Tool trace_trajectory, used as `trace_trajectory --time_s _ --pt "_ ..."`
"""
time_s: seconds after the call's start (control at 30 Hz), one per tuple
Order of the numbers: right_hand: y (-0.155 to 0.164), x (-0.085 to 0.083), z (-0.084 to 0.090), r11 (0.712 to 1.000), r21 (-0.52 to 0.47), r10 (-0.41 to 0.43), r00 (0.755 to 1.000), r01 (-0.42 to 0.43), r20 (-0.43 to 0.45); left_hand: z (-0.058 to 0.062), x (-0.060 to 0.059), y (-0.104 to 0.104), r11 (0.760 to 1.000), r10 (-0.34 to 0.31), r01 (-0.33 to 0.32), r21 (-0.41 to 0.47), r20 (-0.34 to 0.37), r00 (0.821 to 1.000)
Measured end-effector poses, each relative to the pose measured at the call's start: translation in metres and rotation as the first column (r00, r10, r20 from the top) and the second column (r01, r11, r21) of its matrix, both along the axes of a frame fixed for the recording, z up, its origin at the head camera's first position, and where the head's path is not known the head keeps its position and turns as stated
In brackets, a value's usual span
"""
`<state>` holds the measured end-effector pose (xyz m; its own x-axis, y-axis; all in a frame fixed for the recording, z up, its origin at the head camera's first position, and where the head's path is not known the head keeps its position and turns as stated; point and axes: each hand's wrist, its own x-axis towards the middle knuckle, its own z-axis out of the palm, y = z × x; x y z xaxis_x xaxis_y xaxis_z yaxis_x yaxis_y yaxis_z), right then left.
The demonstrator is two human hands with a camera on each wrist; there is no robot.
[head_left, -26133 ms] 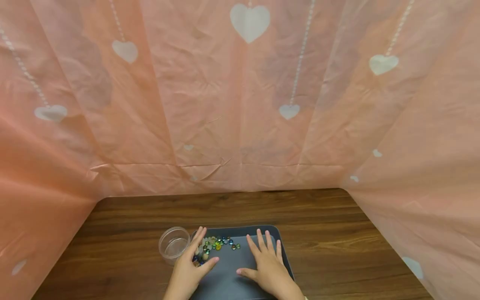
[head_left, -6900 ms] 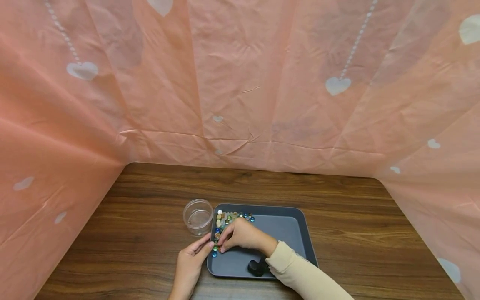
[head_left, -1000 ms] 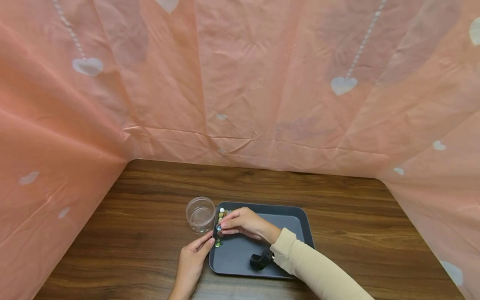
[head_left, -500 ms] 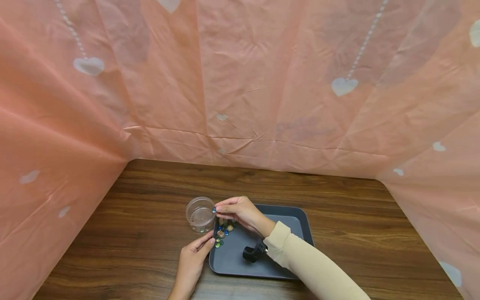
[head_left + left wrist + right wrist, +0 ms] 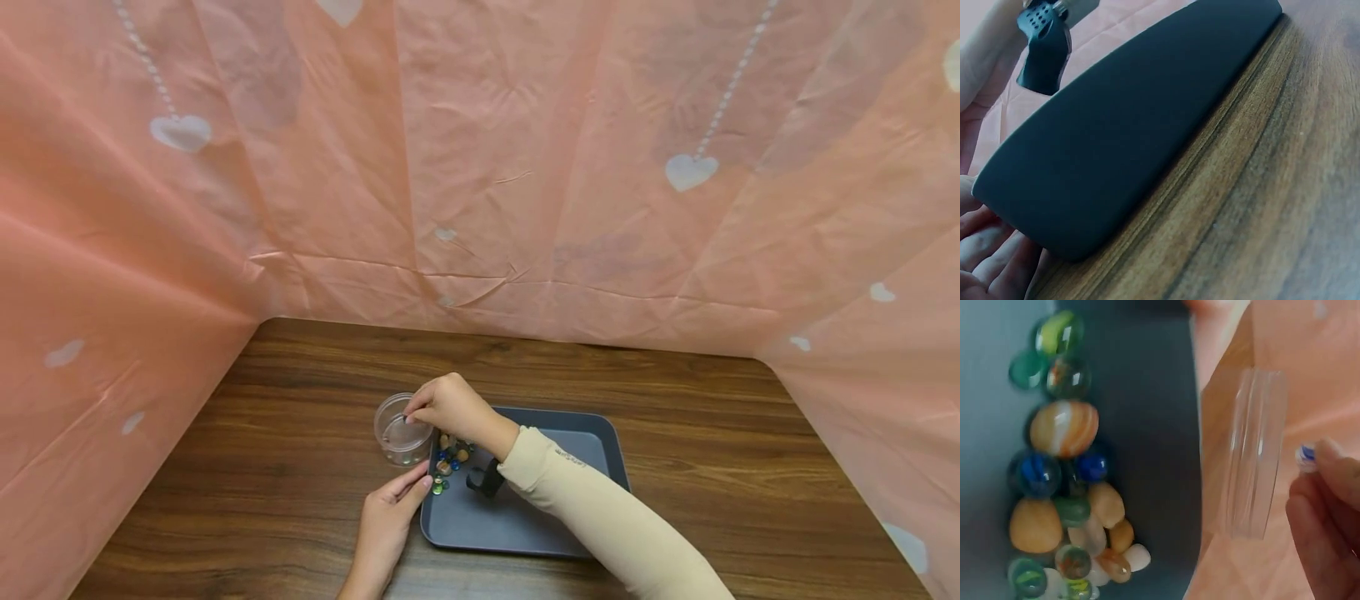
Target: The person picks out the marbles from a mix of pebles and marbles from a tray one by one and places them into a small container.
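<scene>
A clear plastic jar (image 5: pixel 397 433) stands on the wooden table just left of a dark grey tray (image 5: pixel 540 525). Several coloured marbles and pebbles (image 5: pixel 447 462) lie in the tray's far left corner, seen close up in the right wrist view (image 5: pixel 1063 487). My right hand (image 5: pixel 408 418) hovers over the jar's mouth and pinches a small blue and white marble (image 5: pixel 1305 457) beside the jar's rim (image 5: pixel 1257 453). My left hand (image 5: pixel 414 490) lies on the table with straight fingers (image 5: pixel 988 250) touching the tray's left wall (image 5: pixel 1129 125).
Pink plastic sheeting with white hearts (image 5: pixel 480 167) closes in the table at the back and both sides. A black wrist strap (image 5: pixel 486 479) hangs under my right sleeve over the tray. Bare wood (image 5: pixel 285 467) lies left of the jar.
My right hand has lifted a marble out of the pile in the tray and carried it left, over the jar's mouth. My left hand has stayed at the tray's edge.
</scene>
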<state>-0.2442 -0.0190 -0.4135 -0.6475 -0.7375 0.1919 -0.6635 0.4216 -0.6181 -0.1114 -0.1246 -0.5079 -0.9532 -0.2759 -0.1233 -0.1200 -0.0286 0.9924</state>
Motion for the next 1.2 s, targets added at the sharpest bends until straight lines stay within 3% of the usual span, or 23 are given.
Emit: trace_trajectory --time_s 0.13,0.33,0.6,0.77,0.9,1.0,1.2 --pt "-0.006 -0.001 0.002 0.994 0.100 0.062 0.992 -0.051 -0.112 0.000 0.000 0.000 1.000 -0.001 0.001 0.004 0.004 1.000" --pt "-0.010 -0.001 0.000 0.984 0.170 0.071 0.991 -0.051 -0.112 -0.001 0.000 0.000 1.000 -0.005 0.005 0.006 0.002 1.000" --pt "-0.011 -0.001 -0.005 0.987 0.150 0.076 0.991 -0.060 -0.110 -0.001 0.001 0.000 1.000 -0.007 0.007 0.023 -0.005 1.000" --pt "-0.006 -0.002 -0.006 0.996 0.077 0.040 0.994 -0.032 -0.102 -0.001 0.001 0.000 1.000 -0.007 0.008 0.020 -0.016 1.000" --pt "0.002 -0.003 -0.007 0.998 -0.040 -0.048 0.998 0.047 -0.027 -0.001 0.000 0.000 1.000 -0.007 0.007 0.013 -0.020 1.000" --pt "0.011 -0.003 -0.011 0.982 -0.131 -0.129 0.989 0.138 0.075 -0.001 0.000 0.000 1.000 0.004 -0.003 0.002 -0.019 1.000" --pt "0.033 -0.003 -0.022 0.926 -0.199 -0.262 0.925 0.322 0.276 -0.002 0.000 0.000 1.000 0.011 -0.011 0.013 -0.021 1.000"
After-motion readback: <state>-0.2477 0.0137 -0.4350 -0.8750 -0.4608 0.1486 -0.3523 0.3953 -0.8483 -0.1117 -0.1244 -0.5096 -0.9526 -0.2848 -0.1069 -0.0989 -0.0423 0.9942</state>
